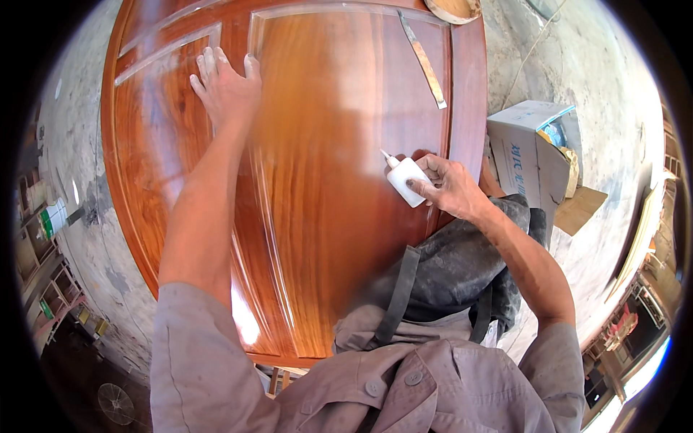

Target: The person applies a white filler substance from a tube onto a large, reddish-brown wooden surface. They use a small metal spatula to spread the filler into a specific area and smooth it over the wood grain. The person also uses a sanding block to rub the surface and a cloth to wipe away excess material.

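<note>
A glossy reddish-brown wooden door panel [310,144] with raised mouldings fills the middle of the head view. My left hand [227,83] rests on its upper left part, fingers spread near a moulding corner, holding nothing. In my right hand [451,184] is a small white squeeze bottle [406,180] with a narrow nozzle. The bottle is tilted, its tip toward the upper left, above the panel's right side. Beyond that hand, a long flat strip tool [422,61] with a worn, pale lower end lies on the panel.
At the panel's top right corner sits a round wooden bowl-like container [455,10]. An opened cardboard box [530,148] with a blue item inside stands on the floor to the right. A white and green can [54,219] is at the far left. A thin cord [534,50] crosses the floor.
</note>
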`<state>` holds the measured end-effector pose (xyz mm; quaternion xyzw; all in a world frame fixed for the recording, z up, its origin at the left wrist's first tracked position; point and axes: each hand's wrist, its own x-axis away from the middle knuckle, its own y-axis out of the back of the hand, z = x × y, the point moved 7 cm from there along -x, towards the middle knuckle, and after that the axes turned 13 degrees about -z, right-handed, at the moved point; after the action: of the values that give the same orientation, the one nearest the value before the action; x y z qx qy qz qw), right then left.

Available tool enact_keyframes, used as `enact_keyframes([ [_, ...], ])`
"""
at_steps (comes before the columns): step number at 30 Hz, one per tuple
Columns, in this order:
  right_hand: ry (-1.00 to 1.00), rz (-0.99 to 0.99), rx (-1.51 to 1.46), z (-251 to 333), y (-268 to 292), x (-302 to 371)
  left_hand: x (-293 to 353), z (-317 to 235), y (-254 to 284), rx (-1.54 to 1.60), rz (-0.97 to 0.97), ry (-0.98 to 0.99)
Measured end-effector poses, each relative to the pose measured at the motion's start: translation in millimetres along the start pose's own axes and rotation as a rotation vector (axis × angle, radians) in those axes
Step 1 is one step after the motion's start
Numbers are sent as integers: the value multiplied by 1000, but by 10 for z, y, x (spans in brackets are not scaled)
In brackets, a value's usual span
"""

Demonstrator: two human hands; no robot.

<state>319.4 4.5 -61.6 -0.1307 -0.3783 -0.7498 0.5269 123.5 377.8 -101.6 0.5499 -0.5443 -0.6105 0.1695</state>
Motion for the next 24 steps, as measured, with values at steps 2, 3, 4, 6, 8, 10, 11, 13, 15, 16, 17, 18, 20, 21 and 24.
enact_keyframes([
  [2, -18, -8, -12, 17, -6, -28, 1, -23, 13, -4, 7, -4],
  [3, -25, -12, -17, 29, -5, -41, -2, -14, 16, -9, 3, -5],
  [4, -23, -15, -33, 35, -9, -52, 0, -8, 18, -13, -1, -6],
  [6, -18, -21, -64, 35, -14, -80, -3, -7, 24, -16, -4, -9],
  [8, -24, -26, -75, 67, 5, -127, -9, -14, 35, -16, -2, -11],
  [10, -30, -36, -114, 78, 23, -165, -5, -17, 40, -22, -7, -18],
  [11, -31, -43, -146, 73, 30, -190, -7, -19, 41, -25, -9, -21],
  [13, -37, -51, -167, 77, 37, -206, -1, -25, 50, -16, -16, -19],
  [15, -43, -55, -144, 107, 56, -201, 3, -28, 58, -12, -21, -21],
  [16, -54, -40, -133, 116, 55, -190, 4, -28, 62, -13, -23, -24],
  [17, -66, -25, -121, 123, 55, -175, 3, -28, 64, -14, -24, -26],
  [18, -79, -11, -110, 115, 47, -152, -1, -35, 73, -7, -23, -26],
  [20, -84, 12, -81, 53, 34, -115, -12, -53, 85, 8, -21, -26],
  [21, -86, 24, -67, 27, 26, -97, -8, -41, 83, 6, -29, -26],
  [24, -102, 91, -25, -11, -16, -15, -2, -23, 83, 8, -50, -29],
])
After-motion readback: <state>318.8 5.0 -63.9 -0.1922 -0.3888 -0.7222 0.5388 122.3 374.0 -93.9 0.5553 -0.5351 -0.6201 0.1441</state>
